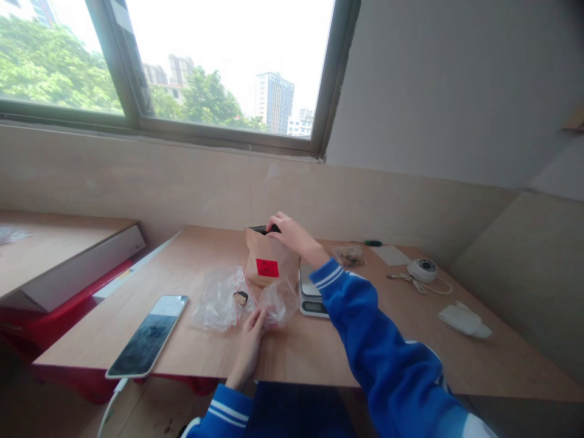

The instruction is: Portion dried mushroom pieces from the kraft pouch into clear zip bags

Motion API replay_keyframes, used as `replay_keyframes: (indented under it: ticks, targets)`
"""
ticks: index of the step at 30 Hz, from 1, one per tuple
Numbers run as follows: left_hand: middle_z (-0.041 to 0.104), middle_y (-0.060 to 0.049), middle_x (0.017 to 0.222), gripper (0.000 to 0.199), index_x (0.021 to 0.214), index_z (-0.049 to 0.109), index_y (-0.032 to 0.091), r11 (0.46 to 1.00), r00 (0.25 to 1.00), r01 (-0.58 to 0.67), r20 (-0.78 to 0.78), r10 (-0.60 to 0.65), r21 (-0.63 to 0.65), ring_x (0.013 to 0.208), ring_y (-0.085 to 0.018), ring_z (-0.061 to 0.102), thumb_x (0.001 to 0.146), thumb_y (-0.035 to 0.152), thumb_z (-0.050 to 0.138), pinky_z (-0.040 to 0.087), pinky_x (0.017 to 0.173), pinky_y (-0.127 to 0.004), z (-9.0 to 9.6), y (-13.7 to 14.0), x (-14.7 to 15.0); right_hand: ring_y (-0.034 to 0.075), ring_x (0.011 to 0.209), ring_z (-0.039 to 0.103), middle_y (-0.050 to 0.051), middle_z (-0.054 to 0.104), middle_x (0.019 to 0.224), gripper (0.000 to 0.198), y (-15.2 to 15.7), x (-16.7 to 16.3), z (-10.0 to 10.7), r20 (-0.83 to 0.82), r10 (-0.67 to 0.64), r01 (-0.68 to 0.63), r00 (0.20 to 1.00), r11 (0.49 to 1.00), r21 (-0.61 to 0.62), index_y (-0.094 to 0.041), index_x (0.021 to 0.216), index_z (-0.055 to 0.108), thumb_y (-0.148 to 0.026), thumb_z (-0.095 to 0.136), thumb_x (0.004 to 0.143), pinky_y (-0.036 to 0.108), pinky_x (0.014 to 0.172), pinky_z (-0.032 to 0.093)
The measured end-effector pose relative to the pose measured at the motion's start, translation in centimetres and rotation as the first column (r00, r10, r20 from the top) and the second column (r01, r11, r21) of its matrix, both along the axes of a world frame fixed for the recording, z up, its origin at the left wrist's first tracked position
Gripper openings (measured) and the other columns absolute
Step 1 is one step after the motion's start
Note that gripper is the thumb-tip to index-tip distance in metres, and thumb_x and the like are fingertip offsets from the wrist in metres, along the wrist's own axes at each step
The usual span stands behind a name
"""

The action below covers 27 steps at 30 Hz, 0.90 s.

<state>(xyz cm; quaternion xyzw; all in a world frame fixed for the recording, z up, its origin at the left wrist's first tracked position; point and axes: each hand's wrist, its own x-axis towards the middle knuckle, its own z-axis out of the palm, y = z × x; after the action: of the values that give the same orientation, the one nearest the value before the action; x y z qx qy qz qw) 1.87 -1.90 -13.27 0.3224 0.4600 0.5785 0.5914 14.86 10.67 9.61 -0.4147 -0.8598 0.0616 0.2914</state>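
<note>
My left hand [252, 337] is closed, thumb and fingers pinching the near edge of a clear zip-lock bag [277, 302] lying on the table. A small black-and-tan piece [240, 298] shows at the bag's left side, beside more crumpled clear plastic bags [214, 304]. Behind them stands an open brown paper bag [255, 252] with a red label [267, 267] on its front. Over its mouth my right hand [285, 231] has its fingers bent around something dark, too small to name. My right forearm partly covers a kitchen scale [312, 308].
A phone [149, 337] with a white cable lies at the left. To the right are a bag of brown bits [349, 255], a white sheet [391, 255], a white dome camera [421, 271] with its cable, and a crumpled white wrapper [465, 319]. The wall and window rise behind.
</note>
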Motion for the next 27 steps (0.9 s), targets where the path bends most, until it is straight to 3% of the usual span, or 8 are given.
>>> replay_keyframes:
  ticks: [3,8,13,15,18,21,24,27]
  targets:
    - [0.067,-0.010,0.112,0.045,0.102,0.067,0.016,1.000,1.000,0.022,-0.013,-0.022,0.012,0.109,-0.028,0.061,0.070,0.048,0.071,0.054,0.084,-0.035,0.2,-0.1,0.0,0.015,0.089,0.057,0.004,0.058,0.095,0.006,0.5,0.2,-0.3,-0.034,0.075,-0.075,0.997,0.997,-0.010,-0.016,0.086,0.065,-0.012,0.064,0.082,0.028,0.082,0.044]
    - [0.067,-0.008,0.111,0.042,0.101,0.067,0.017,1.000,1.000,0.018,-0.017,-0.018,-0.012,0.107,-0.027,0.061,0.071,0.045,0.071,0.056,0.080,-0.034,0.6,-0.3,0.2,0.016,0.091,0.059,0.006,0.063,0.109,0.025,0.7,0.6,-0.9,-0.241,0.118,-0.123,0.963,0.992,-0.004,-0.016,0.108,0.061,-0.026,0.062,0.086,0.030,0.083,0.046]
    - [0.066,-0.010,0.114,0.044,0.104,0.066,0.017,1.000,0.999,0.029,-0.034,-0.029,-0.009,0.111,-0.028,0.060,0.072,0.047,0.070,0.054,0.084,-0.035,0.3,-0.2,0.1,0.017,0.102,0.057,0.007,0.063,0.105,0.018,-3.2,0.0,-1.1,-0.470,0.130,-0.027,0.873,0.975,0.219,-0.018,0.099,0.063,-0.019,0.047,0.090,0.031,0.088,0.046]
    - [0.066,-0.010,0.116,0.044,0.105,0.067,0.017,0.999,0.998,0.044,-0.054,-0.044,0.004,0.113,-0.028,0.059,0.073,0.047,0.069,0.053,0.087,-0.035,0.2,-0.2,0.0,0.015,0.089,0.059,0.004,0.064,0.092,0.022,-5.0,-1.1,-2.0,-0.480,0.155,-0.071,0.863,0.979,0.189,-0.017,0.092,0.064,-0.014,0.042,0.089,0.027,0.080,0.047]
    - [0.066,-0.011,0.118,0.044,0.106,0.066,0.017,0.998,0.997,0.061,-0.049,-0.060,0.019,0.114,-0.029,0.059,0.073,0.047,0.068,0.052,0.090,-0.037,0.5,-0.3,0.1,0.012,0.076,0.060,0.001,0.066,0.083,0.024,-6.2,-3.6,-5.1,-0.201,0.272,-0.292,0.941,0.953,-0.076,-0.018,0.090,0.066,-0.008,0.044,0.086,0.021,0.070,0.047]
    - [0.067,-0.013,0.116,0.047,0.106,0.065,0.016,0.999,0.999,0.051,-0.011,-0.051,0.016,0.112,-0.031,0.061,0.071,0.046,0.069,0.051,0.090,-0.041,1.0,-0.5,0.2,0.014,0.075,0.063,0.003,0.070,0.084,0.014,-5.6,-6.5,-9.5,0.271,0.227,-0.139,0.935,0.941,-0.310,-0.017,0.088,0.067,-0.010,0.056,0.083,0.021,0.066,0.048]
    - [0.068,-0.015,0.114,0.046,0.104,0.064,0.014,0.998,0.998,0.057,0.017,-0.057,0.036,0.110,-0.033,0.061,0.069,0.044,0.069,0.049,0.093,-0.046,1.2,-0.5,0.2,0.021,0.077,0.066,0.011,0.072,0.086,0.015,-4.8,-8.6,-13.2,0.402,0.126,-0.008,0.907,0.959,-0.284,-0.012,0.087,0.067,-0.004,0.058,0.079,0.029,0.069,0.051]
    - [0.069,-0.014,0.112,0.043,0.098,0.065,0.014,0.998,1.000,0.030,-0.002,-0.030,0.050,0.110,-0.032,0.061,0.066,0.042,0.071,0.045,0.097,-0.047,1.1,-0.5,0.2,0.028,0.095,0.065,0.018,0.069,0.100,0.022,-4.8,-9.3,-14.8,0.407,0.075,0.018,0.910,0.975,-0.220,-0.007,0.094,0.065,0.003,0.053,0.078,0.037,0.081,0.050]
